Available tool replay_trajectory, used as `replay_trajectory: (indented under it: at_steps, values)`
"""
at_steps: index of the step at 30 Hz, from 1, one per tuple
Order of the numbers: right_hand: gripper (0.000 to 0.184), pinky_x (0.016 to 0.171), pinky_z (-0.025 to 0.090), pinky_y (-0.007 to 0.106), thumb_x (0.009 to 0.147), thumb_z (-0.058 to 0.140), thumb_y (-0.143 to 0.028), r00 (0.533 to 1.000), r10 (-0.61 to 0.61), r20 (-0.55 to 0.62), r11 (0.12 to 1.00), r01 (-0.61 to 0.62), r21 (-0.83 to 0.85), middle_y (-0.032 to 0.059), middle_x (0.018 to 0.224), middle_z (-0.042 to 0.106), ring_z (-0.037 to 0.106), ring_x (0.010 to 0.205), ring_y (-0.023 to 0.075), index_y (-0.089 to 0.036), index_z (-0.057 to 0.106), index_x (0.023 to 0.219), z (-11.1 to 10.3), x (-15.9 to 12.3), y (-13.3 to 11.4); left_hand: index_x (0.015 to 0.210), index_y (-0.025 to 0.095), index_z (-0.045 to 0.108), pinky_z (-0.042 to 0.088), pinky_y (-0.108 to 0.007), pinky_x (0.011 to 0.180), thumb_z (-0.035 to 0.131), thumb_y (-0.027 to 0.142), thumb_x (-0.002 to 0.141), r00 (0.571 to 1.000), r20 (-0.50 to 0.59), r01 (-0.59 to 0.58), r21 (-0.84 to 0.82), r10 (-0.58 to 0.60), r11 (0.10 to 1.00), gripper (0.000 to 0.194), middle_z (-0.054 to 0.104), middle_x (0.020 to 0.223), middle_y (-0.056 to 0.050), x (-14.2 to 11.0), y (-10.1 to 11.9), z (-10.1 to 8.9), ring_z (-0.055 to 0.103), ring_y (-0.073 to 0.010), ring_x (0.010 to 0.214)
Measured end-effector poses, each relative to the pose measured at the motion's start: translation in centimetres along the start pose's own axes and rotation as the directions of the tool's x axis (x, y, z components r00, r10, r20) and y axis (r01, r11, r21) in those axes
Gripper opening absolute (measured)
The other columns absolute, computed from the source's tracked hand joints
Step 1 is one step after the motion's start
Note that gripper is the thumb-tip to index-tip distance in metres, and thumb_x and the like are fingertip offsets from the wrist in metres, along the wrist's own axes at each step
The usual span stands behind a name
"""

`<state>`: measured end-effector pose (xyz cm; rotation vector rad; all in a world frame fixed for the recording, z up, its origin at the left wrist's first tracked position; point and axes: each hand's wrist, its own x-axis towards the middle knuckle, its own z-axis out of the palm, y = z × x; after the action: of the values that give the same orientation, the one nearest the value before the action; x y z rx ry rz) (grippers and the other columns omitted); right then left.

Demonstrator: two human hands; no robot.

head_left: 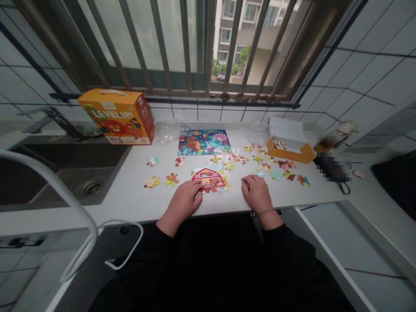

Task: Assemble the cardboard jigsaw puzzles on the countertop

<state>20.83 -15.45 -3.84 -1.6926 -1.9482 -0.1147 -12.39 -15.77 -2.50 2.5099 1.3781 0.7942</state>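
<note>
Hands (221,194) rest on a white counter (130,190) below a barred window (195,47).

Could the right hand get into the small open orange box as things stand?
Probably yes: the right hand is near, the small orange box stands open, and only flat loose puzzle pieces seem to lie between.

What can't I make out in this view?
Head view:
- Barn puzzle, near left corner: under left hand.
- Whether right hand holds anything: curled fingers hide it.
- Dark item beside open box: pixelated.
- Black object: cut by right edge.
- Handled box, fine print: too small.
</note>
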Motion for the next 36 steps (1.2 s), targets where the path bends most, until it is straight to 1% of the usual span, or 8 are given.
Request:
replay_trajectory:
  at_steps: [5, 12, 16, 19, 23, 27, 32, 36]
  values:
    - [0.017, 0.090, 0.048, 0.042, 0.102, 0.060, -0.024, 1.000, 0.011, 0.016, 1.000, -0.011, -0.002, 0.0107, 0.112, 0.075, 0.063, 0.106, 0.0297, -0.022, 0.076, 0.108, -0.2, 0.1, -0.3, 0.131, 0.024, 0.075, 0.057, -0.056, 0.115, 0.061, 0.021, 0.102, 1.000, -0.009, -0.004, -0.026, 0.004, 1.000, 0.033, 0.076, 0.142, -0.012, -0.7, -0.3, -0.3, 0.071, -0.0300, 0.130]
    - [0.016, 0.094, 0.048, 0.042, 0.103, 0.061, -0.024, 0.999, 0.025, 0.036, 1.000, -0.026, 0.010, 0.0102, 0.112, 0.075, 0.063, 0.108, 0.0291, -0.022, 0.076, 0.108, -0.2, 0.2, -0.2, 0.131, 0.024, 0.074, 0.056, -0.057, 0.117, 0.058, 0.021, 0.103, 1.000, -0.009, -0.016, -0.028, 0.015, 0.999, 0.033, 0.075, 0.143, -0.012, -1.1, -0.5, -0.4, 0.069, -0.0301, 0.134]
    - [0.016, 0.098, 0.047, 0.042, 0.103, 0.061, -0.023, 0.997, 0.055, 0.059, 0.998, -0.056, 0.018, 0.0098, 0.114, 0.075, 0.063, 0.109, 0.0285, -0.022, 0.075, 0.109, -0.3, 0.3, -0.4, 0.130, 0.024, 0.074, 0.058, -0.057, 0.114, 0.059, 0.021, 0.102, 0.999, -0.014, -0.035, -0.012, 0.035, 0.999, 0.032, 0.074, 0.143, -0.013, -1.1, -0.5, -0.5, 0.070, -0.0311, 0.131]
    - [0.016, 0.100, 0.047, 0.042, 0.104, 0.060, -0.023, 0.995, 0.076, 0.069, 0.997, -0.078, 0.017, 0.0096, 0.115, 0.075, 0.063, 0.111, 0.0284, -0.022, 0.075, 0.110, -0.5, 0.5, -0.7, 0.133, 0.023, 0.073, 0.058, -0.059, 0.113, 0.059, 0.021, 0.101, 0.999, 0.001, -0.046, 0.008, 0.046, 0.999, 0.035, 0.074, 0.143, -0.014, -1.0, -0.6, -0.6, 0.071, -0.0331, 0.131]
    - [0.016, 0.101, 0.047, 0.042, 0.104, 0.060, -0.024, 0.992, 0.096, 0.086, 0.995, -0.097, 0.007, 0.0102, 0.116, 0.075, 0.062, 0.112, 0.0287, -0.023, 0.075, 0.110, -0.6, 0.6, -0.8, 0.135, 0.022, 0.073, 0.058, -0.059, 0.113, 0.056, 0.024, 0.104, 0.999, 0.022, -0.047, 0.011, 0.047, 0.999, 0.035, 0.073, 0.145, -0.015, -0.9, -0.8, -0.6, 0.070, -0.0341, 0.131]
    - [0.016, 0.101, 0.047, 0.043, 0.104, 0.061, -0.024, 0.989, 0.114, 0.092, 0.993, -0.115, 0.015, 0.0102, 0.119, 0.075, 0.062, 0.112, 0.0292, -0.024, 0.075, 0.112, -0.6, 0.7, -0.7, 0.138, 0.023, 0.071, 0.059, -0.058, 0.111, 0.056, 0.026, 0.105, 0.997, 0.035, -0.063, 0.001, 0.063, 0.998, 0.036, 0.072, 0.146, -0.014, -0.8, -1.0, -0.7, 0.070, -0.0340, 0.131]
    - [0.016, 0.101, 0.048, 0.044, 0.103, 0.061, -0.022, 0.990, 0.106, 0.091, 0.994, -0.109, 0.023, 0.0102, 0.117, 0.076, 0.063, 0.111, 0.0296, -0.024, 0.075, 0.112, -0.6, 0.8, -0.7, 0.138, 0.023, 0.071, 0.058, -0.061, 0.112, 0.058, 0.026, 0.105, 0.997, 0.048, -0.067, 0.012, 0.066, 0.998, 0.035, 0.071, 0.149, -0.014, -0.7, -1.4, -0.7, 0.069, -0.0350, 0.134]
    - [0.015, 0.101, 0.049, 0.045, 0.102, 0.063, -0.021, 0.993, 0.096, 0.070, 0.995, -0.098, 0.025, 0.0098, 0.117, 0.076, 0.064, 0.111, 0.0297, -0.024, 0.074, 0.112, -0.4, 0.9, -0.8, 0.136, 0.024, 0.070, 0.059, -0.060, 0.111, 0.058, 0.025, 0.105, 0.996, 0.017, -0.085, 0.008, 0.085, 0.996, 0.033, 0.072, 0.147, -0.013, -0.8, -1.6, -0.6, 0.070, -0.0339, 0.132]
